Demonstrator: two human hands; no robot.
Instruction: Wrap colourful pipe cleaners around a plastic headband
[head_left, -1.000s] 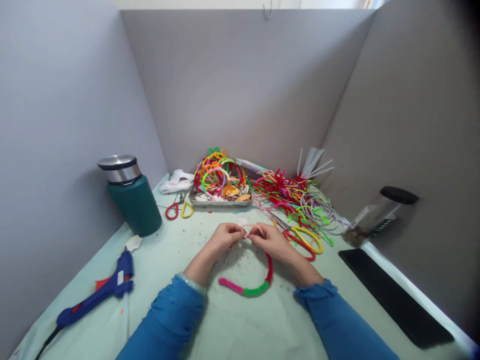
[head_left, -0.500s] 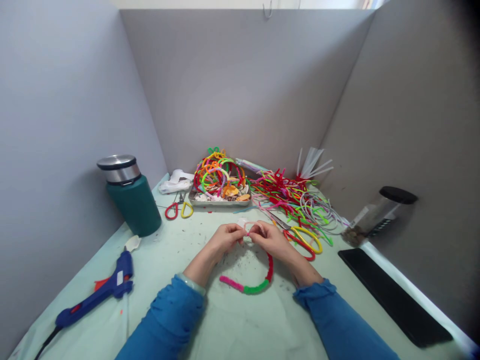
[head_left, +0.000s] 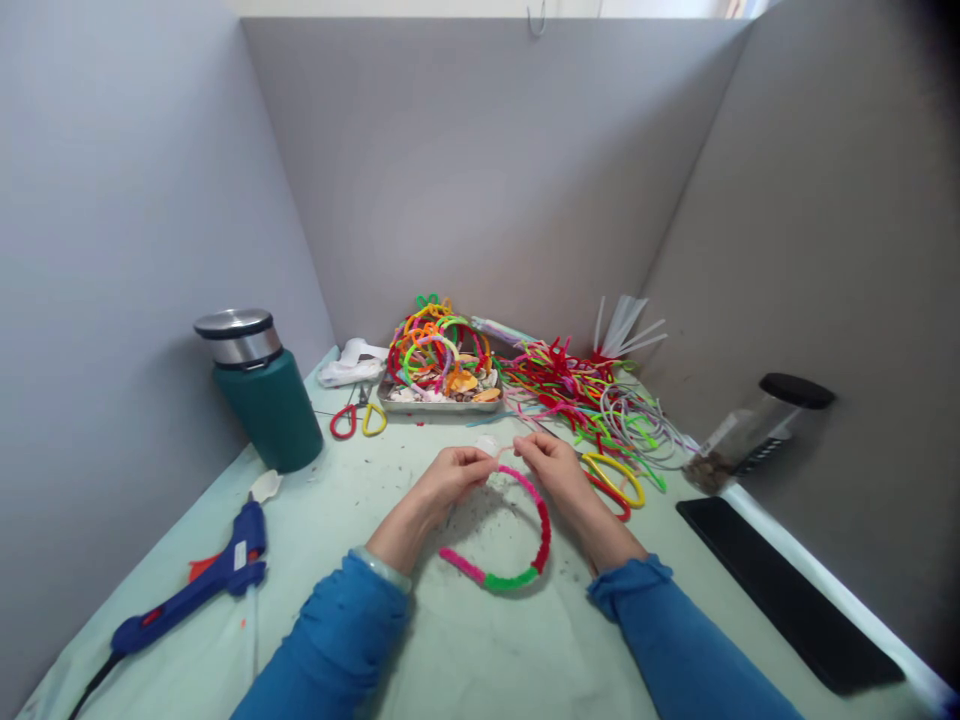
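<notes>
Fuzzy pink, red and green band (head_left: 543, 530) in an open C, mid-way across the desk (head_left: 487, 650)
Left hand (head_left: 454, 475) pinches at its upper end, right hand (head_left: 553, 470) pinches a thin pale strand (head_left: 506, 450) there. Metal tray (head_left: 442, 407) of tangled fuzzy loops (head_left: 431, 332) toward the desk's back edge, smooth blue plastic glue gun (head_left: 223, 573) near the left edge.

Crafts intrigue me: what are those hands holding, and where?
Left hand: the curved pink, red and green fuzzy stem, at its far pink end. Right hand: one end of a thin pale pink strand.
</notes>
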